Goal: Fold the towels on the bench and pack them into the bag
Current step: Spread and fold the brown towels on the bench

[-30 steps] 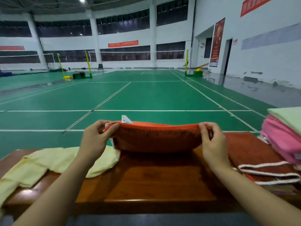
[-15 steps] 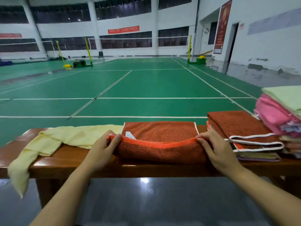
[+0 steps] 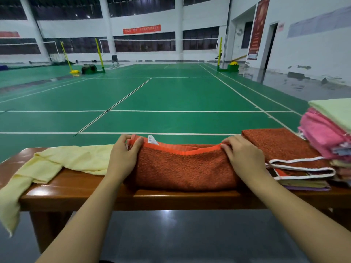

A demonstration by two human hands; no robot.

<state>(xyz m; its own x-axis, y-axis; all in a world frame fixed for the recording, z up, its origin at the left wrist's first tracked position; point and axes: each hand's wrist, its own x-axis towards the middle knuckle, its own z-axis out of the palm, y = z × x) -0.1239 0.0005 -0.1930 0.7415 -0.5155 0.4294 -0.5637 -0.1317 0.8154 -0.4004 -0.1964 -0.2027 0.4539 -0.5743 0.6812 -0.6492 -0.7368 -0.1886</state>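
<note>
— Since half a second ago, what has shifted?

— Both hands have carried the towel's orange-bordered edge from the near side of the bench over to the far side, so the fold now stands up as a ridge instead of lying flat toward the person.

— How do the hands sit?

— The left hand (image 3: 124, 158) pinches the left end of the rust-orange towel (image 3: 184, 168), thumb on the bright border, fingers curled behind it. The right hand (image 3: 242, 156) grips the right end of the same border, fingers curled over the top edge.

— And the towel itself?

— It lies on the wooden bench (image 3: 79, 186), between the hands, long axis running left to right along the bench. The orange hem faces away toward the court, and the doubled body reaches down to the bench's near edge. A small white label (image 3: 152, 139) sticks up from the hem just beside the left hand.

— What's around it?

— To the left, touching the left wrist, a pale yellow towel (image 3: 57, 162) sprawls unfolded, one end drooping off the bench's left corner. To the right, just beside the right hand, a folded rust towel with white piping (image 3: 284, 147) tops a low stack. Farther right sits a taller pile of pink towels (image 3: 322, 135) under a light green one (image 3: 336, 111). Beyond is the green badminton court (image 3: 171, 95).
</note>
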